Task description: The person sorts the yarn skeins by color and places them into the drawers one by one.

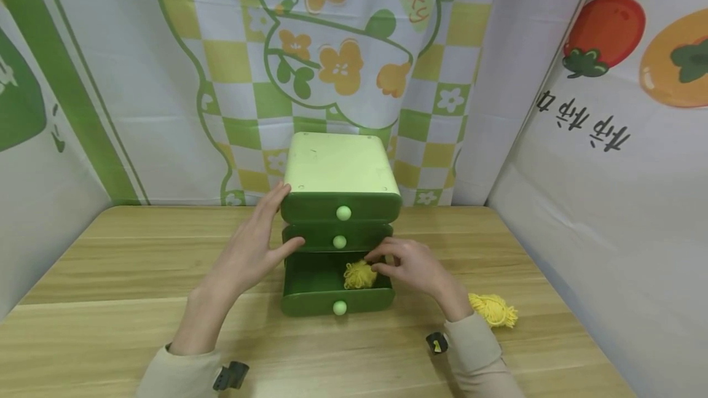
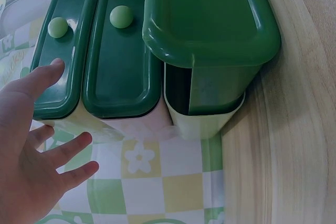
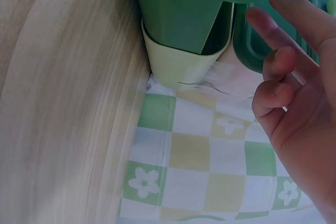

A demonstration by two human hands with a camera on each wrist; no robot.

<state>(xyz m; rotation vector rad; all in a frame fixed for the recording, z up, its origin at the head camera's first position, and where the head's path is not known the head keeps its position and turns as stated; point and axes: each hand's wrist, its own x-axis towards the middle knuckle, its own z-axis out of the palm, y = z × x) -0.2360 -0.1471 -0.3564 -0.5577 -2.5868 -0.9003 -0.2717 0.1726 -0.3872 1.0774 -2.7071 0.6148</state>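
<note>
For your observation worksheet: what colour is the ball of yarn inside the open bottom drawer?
Yellow. The ball of yarn shows best in the head view.

Glossy plastic drawers, fuzzy yarn, wood-grain table

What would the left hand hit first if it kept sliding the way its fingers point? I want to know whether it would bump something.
Probably the drawer cabinet: the left hand already has fingertips at its left edge.

three drawers, two yarn bundles
</note>
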